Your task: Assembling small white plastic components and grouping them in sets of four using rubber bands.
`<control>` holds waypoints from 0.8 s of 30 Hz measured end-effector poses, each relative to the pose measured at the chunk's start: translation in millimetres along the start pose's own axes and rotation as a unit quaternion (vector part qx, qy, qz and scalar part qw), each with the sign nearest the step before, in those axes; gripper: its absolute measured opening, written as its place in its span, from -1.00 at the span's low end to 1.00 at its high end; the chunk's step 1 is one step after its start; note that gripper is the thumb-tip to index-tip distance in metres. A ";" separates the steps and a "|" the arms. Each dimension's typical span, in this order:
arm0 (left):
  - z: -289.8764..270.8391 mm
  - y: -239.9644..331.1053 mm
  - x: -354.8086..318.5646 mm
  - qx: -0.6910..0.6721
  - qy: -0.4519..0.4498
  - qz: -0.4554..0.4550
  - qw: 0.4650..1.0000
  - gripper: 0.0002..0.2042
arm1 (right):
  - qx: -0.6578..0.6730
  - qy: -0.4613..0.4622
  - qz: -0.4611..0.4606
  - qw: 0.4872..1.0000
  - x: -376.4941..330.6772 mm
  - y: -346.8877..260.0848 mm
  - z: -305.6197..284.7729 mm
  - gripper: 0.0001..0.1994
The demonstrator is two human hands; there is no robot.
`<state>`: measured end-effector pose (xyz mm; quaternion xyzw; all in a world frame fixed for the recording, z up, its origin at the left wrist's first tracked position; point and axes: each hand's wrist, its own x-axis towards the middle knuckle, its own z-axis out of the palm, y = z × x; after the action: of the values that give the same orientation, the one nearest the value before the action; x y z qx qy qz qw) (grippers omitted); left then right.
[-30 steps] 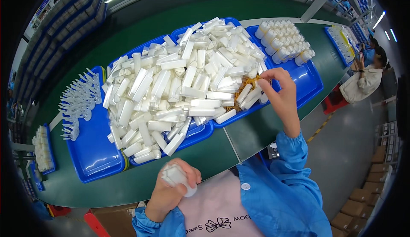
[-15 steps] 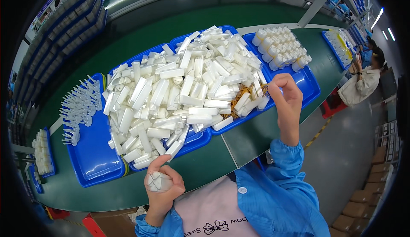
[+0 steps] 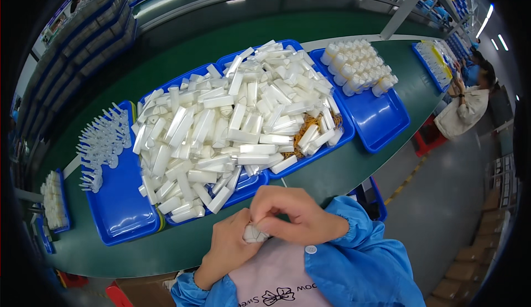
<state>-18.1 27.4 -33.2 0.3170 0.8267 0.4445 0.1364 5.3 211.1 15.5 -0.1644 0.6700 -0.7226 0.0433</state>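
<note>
Close in front of my chest, my left hand [image 3: 225, 243] is wrapped round a bundle of white, wedge-shaped pieces [image 3: 255, 233], whose ends meet in a rounded, star-like face. Over the top of that bundle lies my right hand [image 3: 290, 216], its thumb and forefinger pinched together against it. Whatever those fingertips hold is hidden. Beyond both hands, a big heap of loose white pieces in clear sleeves [image 3: 232, 110] fills two blue trays. Orange-brown rubber bands [image 3: 301, 138] show at the heap's right side.
At the right, a blue tray [image 3: 381, 121] carries banded white bundles [image 3: 357, 66] in rows. Clear spiked plastic parts [image 3: 105, 138] stand in the left blue tray [image 3: 124, 221]. All sit on a green table [image 3: 343, 171]. Another person [image 3: 464, 108] sits farther right.
My right hand has come from beside the rubber bands, down and left, onto the bundle. My left hand has shifted right with the bundle to meet it.
</note>
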 end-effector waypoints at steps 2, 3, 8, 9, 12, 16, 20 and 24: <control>-7.4 1.7 3.3 -0.036 -0.038 -0.031 0.998 -0.65 | -0.166 -0.047 -0.097 0.980 7.6 2.6 12.1 -0.94; -12.8 1.6 5.5 -0.055 -0.056 -0.045 0.996 -0.65 | -0.272 -0.076 -0.178 0.943 6.0 5.2 21.0 -0.93; -24.3 -5.3 -11.1 -0.412 -0.010 -0.063 0.909 -0.62 | -0.467 -0.070 -0.333 0.816 -1.4 -4.1 16.5 -0.84; -23.9 -6.6 -17.0 -0.497 0.019 -0.044 0.866 -0.59 | -0.497 -0.055 -0.276 0.821 -6.0 -7.4 8.3 -0.84; -25.9 -4.6 -18.6 -0.628 0.086 -0.025 0.773 -0.39 | -0.449 -0.025 -0.127 0.884 -10.2 2.8 -1.7 -0.81; -22.5 -13.5 -15.9 -0.732 0.120 -0.086 0.666 -0.32 | -0.178 -0.132 -0.163 0.962 -14.6 13.4 -5.5 -0.85; -19.2 -13.1 -27.3 -0.748 0.088 -0.070 0.654 -0.40 | 0.397 -0.117 0.035 0.910 -22.7 10.9 -25.5 -0.80; -12.4 -12.0 -27.2 -0.437 0.198 0.054 0.876 -0.39 | 0.578 -0.065 0.133 0.803 -18.0 20.3 -15.0 -0.54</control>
<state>-8.5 -3.1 -37.5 0.1751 0.5398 0.8203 0.0705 14.7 228.5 -8.4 -0.0647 0.1393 -0.9509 0.2688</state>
